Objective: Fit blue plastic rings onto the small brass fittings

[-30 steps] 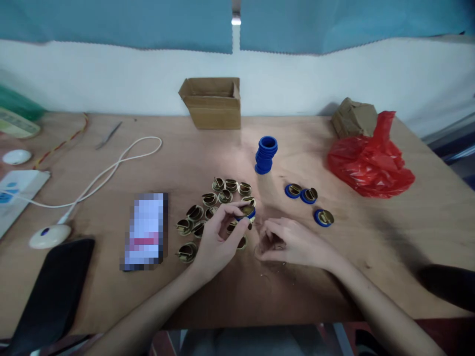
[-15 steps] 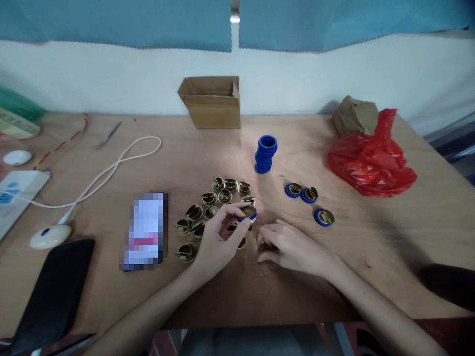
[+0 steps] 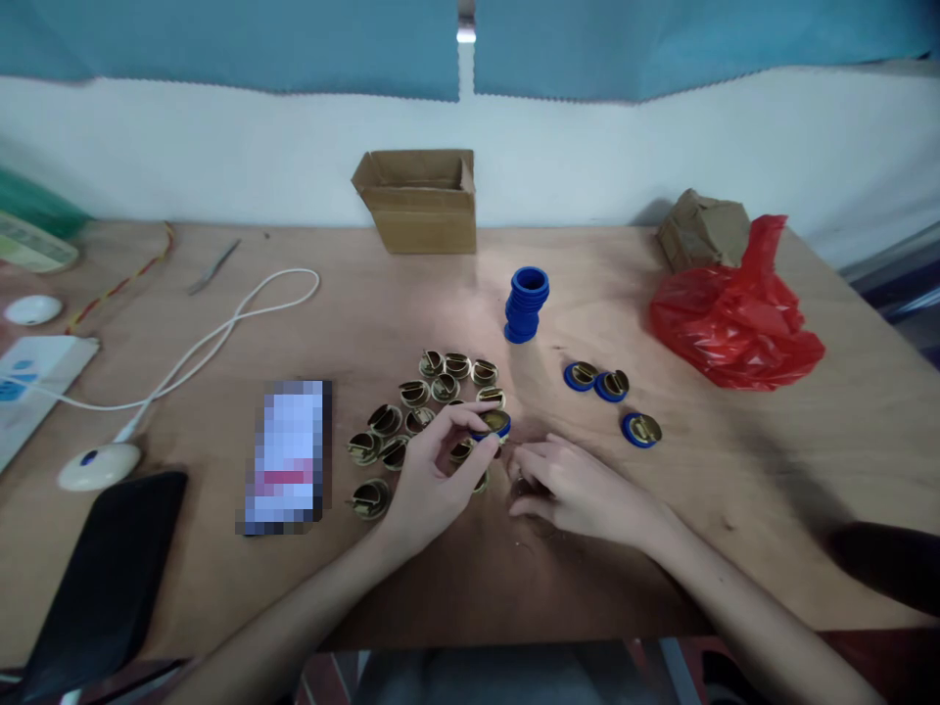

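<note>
My left hand (image 3: pixel 433 480) pinches a blue ring with a brass insert (image 3: pixel 492 424) between thumb and fingertips, just above the wooden table (image 3: pixel 367 323). My right hand (image 3: pixel 580 487) lies beside it, fingers curled over something small on the table that I cannot make out. Several loose brass inserts (image 3: pixel 415 411) lie in a cluster left of and behind my left hand. Three assembled blue-and-brass pieces (image 3: pixel 609 392) rest to the right. A stack of blue rings (image 3: pixel 526 305) stands behind.
An open cardboard box (image 3: pixel 420 201) sits at the back wall. A red plastic bag (image 3: pixel 734 318) and brown paper package (image 3: pixel 701 233) lie at right. At left are a phone (image 3: pixel 288 455), a black object (image 3: pixel 103 578), a white cable (image 3: pixel 212 338) and tweezers (image 3: pixel 214 267).
My right hand has slid slightly toward my left hand. The blue piece in my left hand has shifted a little right.
</note>
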`<state>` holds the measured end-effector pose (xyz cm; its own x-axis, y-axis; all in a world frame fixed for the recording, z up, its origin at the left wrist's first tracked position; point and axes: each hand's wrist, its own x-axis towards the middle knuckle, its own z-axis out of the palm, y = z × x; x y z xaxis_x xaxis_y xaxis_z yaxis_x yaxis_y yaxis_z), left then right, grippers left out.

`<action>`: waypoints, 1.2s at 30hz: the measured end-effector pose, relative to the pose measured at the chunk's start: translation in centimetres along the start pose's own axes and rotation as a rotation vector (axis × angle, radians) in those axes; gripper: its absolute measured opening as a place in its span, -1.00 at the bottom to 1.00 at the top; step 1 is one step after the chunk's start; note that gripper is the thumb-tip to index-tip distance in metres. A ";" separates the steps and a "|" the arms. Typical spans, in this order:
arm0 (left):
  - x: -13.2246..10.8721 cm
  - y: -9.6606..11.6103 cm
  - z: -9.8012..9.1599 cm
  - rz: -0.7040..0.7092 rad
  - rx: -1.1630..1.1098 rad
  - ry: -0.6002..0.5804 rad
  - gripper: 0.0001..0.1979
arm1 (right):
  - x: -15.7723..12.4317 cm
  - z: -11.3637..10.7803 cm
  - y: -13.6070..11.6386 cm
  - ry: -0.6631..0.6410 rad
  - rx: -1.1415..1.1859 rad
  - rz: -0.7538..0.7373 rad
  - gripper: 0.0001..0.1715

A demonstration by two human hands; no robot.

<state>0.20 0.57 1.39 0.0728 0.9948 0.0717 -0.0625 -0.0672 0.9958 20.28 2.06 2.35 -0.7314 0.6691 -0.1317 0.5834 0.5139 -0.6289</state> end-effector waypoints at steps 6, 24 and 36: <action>0.0 0.0 0.0 0.004 0.019 -0.002 -0.94 | 0.0 0.0 -0.1 -0.004 -0.016 -0.007 -0.76; -0.2 -0.5 0.2 0.042 0.039 -0.021 -0.94 | 0.0 0.1 0.1 -0.026 -0.072 -0.018 -0.75; -0.1 -0.6 0.2 0.049 0.040 -0.025 -0.94 | 0.1 0.5 0.3 0.008 -0.094 -0.030 -0.80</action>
<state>0.46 0.46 0.83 0.0958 0.9879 0.1216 -0.0269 -0.1195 0.9925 20.21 2.05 1.77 -0.7466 0.6566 -0.1075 0.5921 0.5820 -0.5573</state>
